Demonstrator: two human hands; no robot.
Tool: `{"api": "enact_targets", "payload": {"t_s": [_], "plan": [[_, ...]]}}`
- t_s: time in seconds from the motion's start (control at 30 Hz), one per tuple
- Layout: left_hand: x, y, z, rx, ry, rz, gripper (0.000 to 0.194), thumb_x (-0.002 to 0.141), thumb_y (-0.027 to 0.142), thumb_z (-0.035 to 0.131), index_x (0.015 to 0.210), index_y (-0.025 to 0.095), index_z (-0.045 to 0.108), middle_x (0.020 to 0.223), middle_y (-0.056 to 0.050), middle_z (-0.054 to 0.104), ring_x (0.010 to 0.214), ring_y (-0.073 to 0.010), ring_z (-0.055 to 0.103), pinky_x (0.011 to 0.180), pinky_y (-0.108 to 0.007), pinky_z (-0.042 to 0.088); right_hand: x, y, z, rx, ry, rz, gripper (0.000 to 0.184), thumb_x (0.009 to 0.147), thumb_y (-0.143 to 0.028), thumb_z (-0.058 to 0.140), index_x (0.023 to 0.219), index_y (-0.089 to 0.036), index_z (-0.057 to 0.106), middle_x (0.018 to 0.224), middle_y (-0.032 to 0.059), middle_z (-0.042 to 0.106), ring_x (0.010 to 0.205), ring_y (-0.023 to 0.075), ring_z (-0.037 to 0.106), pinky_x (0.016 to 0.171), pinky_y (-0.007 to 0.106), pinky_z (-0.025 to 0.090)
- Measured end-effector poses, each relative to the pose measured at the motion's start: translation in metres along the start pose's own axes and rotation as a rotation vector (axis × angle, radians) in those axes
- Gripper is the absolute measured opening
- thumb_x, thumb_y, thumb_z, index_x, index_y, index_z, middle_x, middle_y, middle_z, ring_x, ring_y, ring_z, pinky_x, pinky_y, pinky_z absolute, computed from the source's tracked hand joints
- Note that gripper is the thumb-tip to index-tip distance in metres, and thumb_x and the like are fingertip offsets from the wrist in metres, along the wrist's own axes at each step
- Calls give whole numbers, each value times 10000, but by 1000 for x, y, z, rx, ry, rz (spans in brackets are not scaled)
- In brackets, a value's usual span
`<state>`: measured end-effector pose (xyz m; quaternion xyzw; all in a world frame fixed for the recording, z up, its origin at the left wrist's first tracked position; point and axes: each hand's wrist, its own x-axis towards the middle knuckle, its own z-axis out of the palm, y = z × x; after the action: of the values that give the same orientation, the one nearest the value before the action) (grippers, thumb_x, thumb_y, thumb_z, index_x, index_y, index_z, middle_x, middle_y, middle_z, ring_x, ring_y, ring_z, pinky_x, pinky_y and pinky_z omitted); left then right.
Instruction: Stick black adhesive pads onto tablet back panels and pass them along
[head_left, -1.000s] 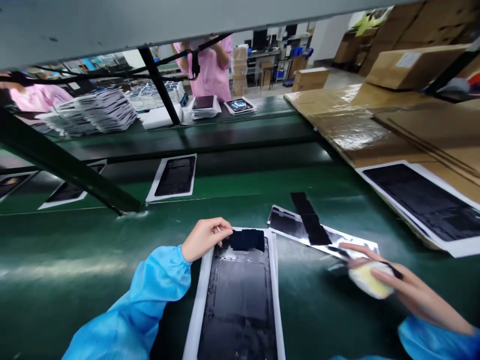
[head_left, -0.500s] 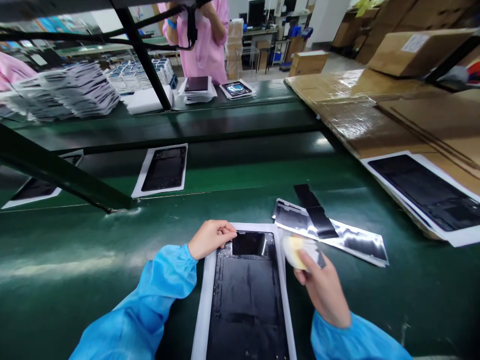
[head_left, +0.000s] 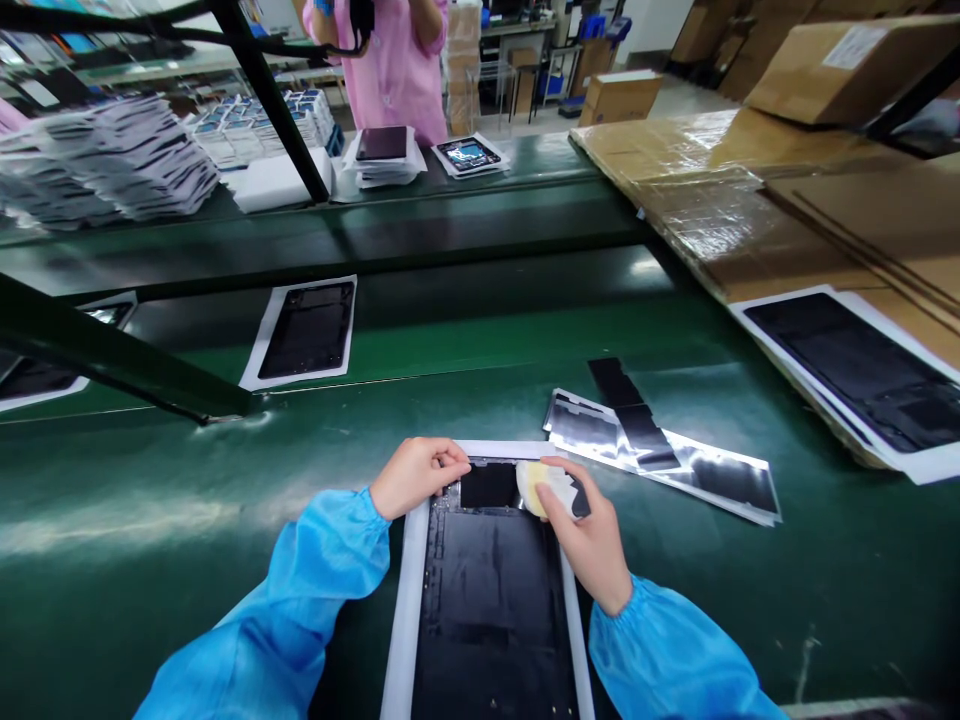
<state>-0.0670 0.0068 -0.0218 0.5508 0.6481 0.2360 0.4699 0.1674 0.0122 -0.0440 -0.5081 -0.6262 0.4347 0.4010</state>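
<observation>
A black tablet back shell point(head_left: 491, 620) lies face up on a white sheet point(head_left: 401, 620) in front of me. Across its top end is a glossy black film piece point(head_left: 486, 486). The fingers of my left hand point(head_left: 415, 478) are pinched at the film's upper left corner; the very tips hide what they grip. My right hand point(head_left: 592, 540) holds a pale yellow and white pad point(head_left: 534, 486), which meets the film's right end and covers it. Just right of the shell, a black strip point(head_left: 630, 410) rests across silvery backing strips point(head_left: 724, 487).
Another shell on paper point(head_left: 307, 330) sits farther back on the green bench point(head_left: 225, 540). To the right, cardboard point(head_left: 675, 220) carries one more shell point(head_left: 862, 360). A dark metal post point(head_left: 112, 345) slants in from the left. Across the bench stands a person in pink point(head_left: 394, 85).
My right hand has moved left with the pad, from beside the shell onto the right end of the film. My left hand keeps its pinch at the corner. The view has shifted slightly.
</observation>
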Motion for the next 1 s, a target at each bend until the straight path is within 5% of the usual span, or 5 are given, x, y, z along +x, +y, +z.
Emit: {"api": "enact_targets", "payload": {"t_s": [1.0], "plan": [[1,3,-2,46,11,21,238,763,377,591,781,166,700,643,8,663,414,-89,519,424,-184,367,0,-7,-1,-61,-42,-6,265,867,-403,564,1036,-205,609,946,47,700,834,239,671,717,303,548]]}}
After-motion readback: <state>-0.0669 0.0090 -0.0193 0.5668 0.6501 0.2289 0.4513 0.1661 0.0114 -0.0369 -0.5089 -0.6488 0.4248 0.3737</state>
